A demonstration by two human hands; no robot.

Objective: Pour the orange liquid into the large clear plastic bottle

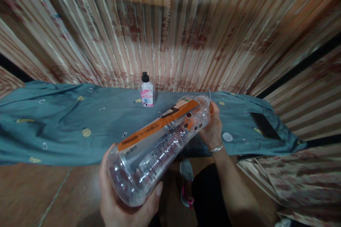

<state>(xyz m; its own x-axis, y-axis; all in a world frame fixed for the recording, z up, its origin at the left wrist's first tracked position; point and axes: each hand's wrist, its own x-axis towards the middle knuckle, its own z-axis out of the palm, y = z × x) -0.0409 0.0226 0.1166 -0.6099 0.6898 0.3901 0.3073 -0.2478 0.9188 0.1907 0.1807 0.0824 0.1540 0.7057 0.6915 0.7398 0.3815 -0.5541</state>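
the curtain [186, 28] fills the back in striped folds. before it spreads the blue-green cloth [62, 113], covering a surface with a drop at its near edge. the big bottle [160, 149], clear with an orange label, is held tilted above that near edge, its wide base low on the left and its narrow end up on the right.

the left hand [126, 211] is spread wide under and around the base, thumb on the near side. the right hand [213, 127] is curled at the narrow end, some fingers hidden behind the plastic; whether a cap is on there, i cannot tell. the smooth, rounded base could turn or slide in so wide a hold if the right hand eased off, and the bottle might then drop to the floor. squeezing hard could dent the thin-looking wall and loosen the hold.

the phone [265, 126] lies flat to the right, well apart. the small bottle [147, 95] stands upright near the curtain; a broad swing of the big one could knock it over. the white disc [227, 137], just beside the right hand, could be brushed by the wrist.
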